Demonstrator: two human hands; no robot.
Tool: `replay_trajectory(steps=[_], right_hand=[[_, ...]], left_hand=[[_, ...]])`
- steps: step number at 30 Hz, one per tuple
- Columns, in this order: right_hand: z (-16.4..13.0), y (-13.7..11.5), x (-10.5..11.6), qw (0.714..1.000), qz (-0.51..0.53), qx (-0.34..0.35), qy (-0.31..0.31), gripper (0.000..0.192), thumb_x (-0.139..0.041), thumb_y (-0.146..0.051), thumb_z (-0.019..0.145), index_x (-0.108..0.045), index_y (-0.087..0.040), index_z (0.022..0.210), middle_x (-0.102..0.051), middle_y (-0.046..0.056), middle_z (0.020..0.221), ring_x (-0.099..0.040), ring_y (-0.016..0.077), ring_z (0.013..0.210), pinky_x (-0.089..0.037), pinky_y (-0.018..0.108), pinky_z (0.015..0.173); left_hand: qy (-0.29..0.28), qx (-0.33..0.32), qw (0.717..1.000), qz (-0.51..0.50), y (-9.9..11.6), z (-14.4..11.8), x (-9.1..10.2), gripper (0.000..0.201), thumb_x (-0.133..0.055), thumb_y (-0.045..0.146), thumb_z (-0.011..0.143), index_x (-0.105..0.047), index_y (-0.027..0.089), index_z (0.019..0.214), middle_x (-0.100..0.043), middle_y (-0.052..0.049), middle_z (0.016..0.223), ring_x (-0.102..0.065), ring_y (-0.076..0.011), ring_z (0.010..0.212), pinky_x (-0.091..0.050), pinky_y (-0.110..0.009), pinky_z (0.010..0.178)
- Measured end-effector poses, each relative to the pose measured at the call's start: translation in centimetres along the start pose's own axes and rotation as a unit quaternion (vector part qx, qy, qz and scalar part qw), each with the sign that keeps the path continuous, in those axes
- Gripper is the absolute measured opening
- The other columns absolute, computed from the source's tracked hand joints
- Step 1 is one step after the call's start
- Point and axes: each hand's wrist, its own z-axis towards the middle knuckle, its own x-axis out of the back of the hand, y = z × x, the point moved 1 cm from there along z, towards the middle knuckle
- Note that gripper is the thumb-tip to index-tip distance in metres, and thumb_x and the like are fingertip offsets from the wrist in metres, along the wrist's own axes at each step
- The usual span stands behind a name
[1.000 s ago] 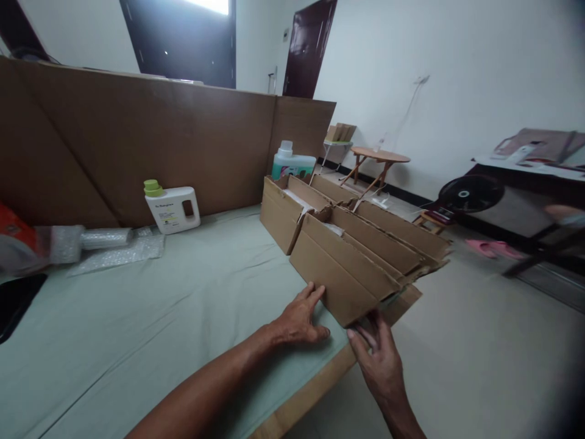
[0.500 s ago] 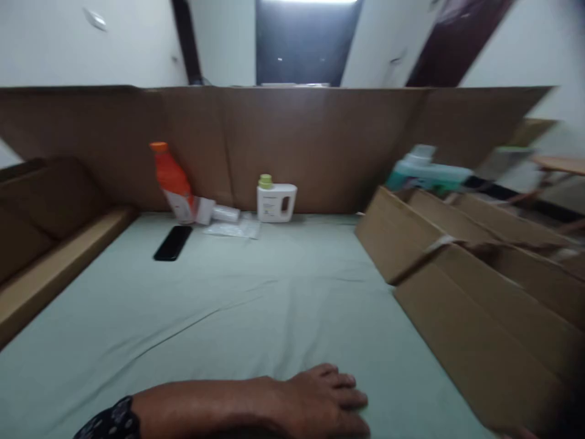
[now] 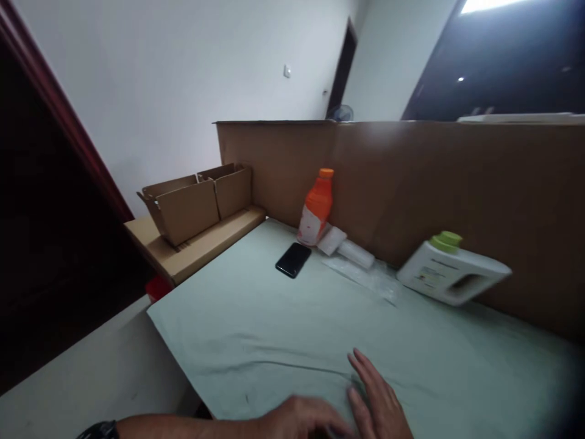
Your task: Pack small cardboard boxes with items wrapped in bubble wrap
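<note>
Our left hand (image 3: 306, 421) and right hand (image 3: 377, 399) lie spread, empty, on the near green cloth (image 3: 274, 317); we judge smoothing, then pressing outward.

White walls (image 3: 183, 73), dark doorway (image 3: 340, 67) at the far corner, bright window light (image 3: 484, 5) top right, dark red frame (image 3: 59, 116) left.

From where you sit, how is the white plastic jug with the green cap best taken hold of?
Grip the white plastic jug with the green cap by its cut-out handle, which shows at its right end. Come from the front; the brown cardboard wall stands close behind it.
</note>
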Motion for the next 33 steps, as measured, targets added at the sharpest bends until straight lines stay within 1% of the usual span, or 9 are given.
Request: replay_trajectory(steps=[4, 10, 17, 21, 27, 29, 31, 32, 33], right_hand=[[6.4, -3.6, -3.1, 0.995, 0.068, -0.047, 0.052, 0.04, -0.037, -0.038, 0.102, -0.054, -0.028, 0.136, -0.057, 0.008, 0.144, -0.06, 0.03, 0.126, -0.055, 0.046, 0.095], [12.2, -5.9, -4.8, 0.985, -0.09, 0.085, 0.118, 0.034, -0.054, -0.033, 0.097, -0.059, -0.034, 0.13, -0.049, 0.012, 0.152, -0.056, 0.0384, 0.127, -0.043, 0.058, 0.1], [16.1, -8.5, -7.7, 0.962, -0.117, 0.199, 0.143, 0.041, -0.063, -0.02, 0.093, -0.06, -0.036, 0.131, -0.052, 0.008, 0.151, -0.059, 0.033, 0.126, -0.04, 0.051, 0.103], [16.7, -9.9, -7.4, 0.962, -0.102, 0.207, 0.147, 0.042, -0.061, -0.019, 0.093, -0.059, -0.036, 0.131, -0.045, 0.007, 0.156, -0.055, 0.0346, 0.13, -0.039, 0.052, 0.103], [14.9, -8.7, -6.8, 0.955, -0.115, 0.246, 0.117, 0.039, -0.06, -0.018, 0.091, -0.061, -0.03, 0.128, -0.036, 0.008, 0.162, -0.057, 0.0369, 0.127, -0.039, 0.055, 0.103], [14.0, -7.1, -6.2, 0.954, -0.136, 0.244, 0.111, 0.038, -0.062, -0.019, 0.09, -0.062, -0.029, 0.126, -0.037, 0.01, 0.161, -0.058, 0.0389, 0.126, -0.041, 0.056, 0.101], [12.9, -4.8, -5.5, 0.951, -0.155, 0.246, 0.102, 0.037, -0.064, -0.018, 0.088, -0.062, -0.027, 0.124, -0.037, 0.012, 0.161, -0.06, 0.0399, 0.123, -0.047, 0.054, 0.095], [12.3, -3.4, -5.0, 0.949, -0.165, 0.251, 0.097, 0.038, -0.066, -0.018, 0.087, -0.061, -0.027, 0.124, -0.038, 0.013, 0.16, -0.062, 0.0397, 0.12, -0.049, 0.052, 0.091], [11.6, -1.9, -4.6, 0.946, -0.174, 0.259, 0.091, 0.039, -0.067, -0.018, 0.086, -0.062, -0.026, 0.123, -0.04, 0.014, 0.159, -0.064, 0.0388, 0.117, -0.052, 0.049, 0.087]], left_hand=[[0.176, -0.058, 0.964, -0.19, 1.2, 2.8, 0.5, 0.066, -0.087, 0.044, 0.056, -0.067, 0.014, 0.112, -0.07, -0.013, 0.111, -0.064, -0.0257, 0.102, -0.046, -0.037, 0.093], [0.395, -0.052, 0.863, -0.311, 0.4, 6.7, 1.0, 0.052, -0.088, 0.046, 0.046, -0.063, 0.015, 0.08, -0.065, -0.006, 0.077, -0.058, -0.0187, 0.078, -0.045, -0.032, 0.077], [0.369, -0.063, 0.82, -0.434, 1.0, 4.3, 4.7, 0.069, -0.095, 0.053, 0.037, -0.062, 0.012, 0.081, -0.064, -0.006, 0.076, -0.06, -0.0171, 0.07, -0.047, -0.031, 0.069], [0.289, -0.093, 0.856, -0.419, 1.9, 3.3, 6.5, 0.065, -0.097, 0.044, 0.038, -0.062, 0.011, 0.081, -0.066, -0.005, 0.075, -0.061, -0.0141, 0.065, -0.049, -0.029, 0.066], [0.207, 0.003, 0.908, -0.365, 2.0, 1.7, 6.8, 0.056, -0.088, 0.047, 0.044, -0.055, 0.016, 0.078, -0.06, 0.001, 0.055, -0.056, -0.0139, 0.047, -0.046, -0.028, 0.051], [0.241, -0.036, 0.926, -0.289, 4.7, 0.3, 8.6, 0.042, -0.078, 0.048, 0.059, -0.055, 0.018, 0.076, -0.06, 0.0, 0.057, -0.058, -0.0149, 0.051, -0.049, -0.03, 0.056], [0.333, -0.126, 0.933, -0.048, 9.2, -1.2, 12.4, 0.024, -0.068, 0.04, 0.074, -0.061, 0.017, 0.079, -0.067, -0.005, 0.071, -0.064, -0.0178, 0.067, -0.053, -0.034, 0.071], [0.416, -0.162, 0.886, 0.123, 11.8, -2.1, 14.9, 0.017, -0.064, 0.034, 0.08, -0.064, 0.018, 0.084, -0.071, -0.007, 0.083, -0.067, -0.02, 0.081, -0.054, -0.035, 0.08], [0.496, -0.174, 0.801, 0.285, 14.4, -2.9, 17.7, 0.016, -0.063, 0.029, 0.08, -0.066, 0.019, 0.093, -0.073, -0.008, 0.097, -0.067, -0.0229, 0.097, -0.052, -0.038, 0.093]])
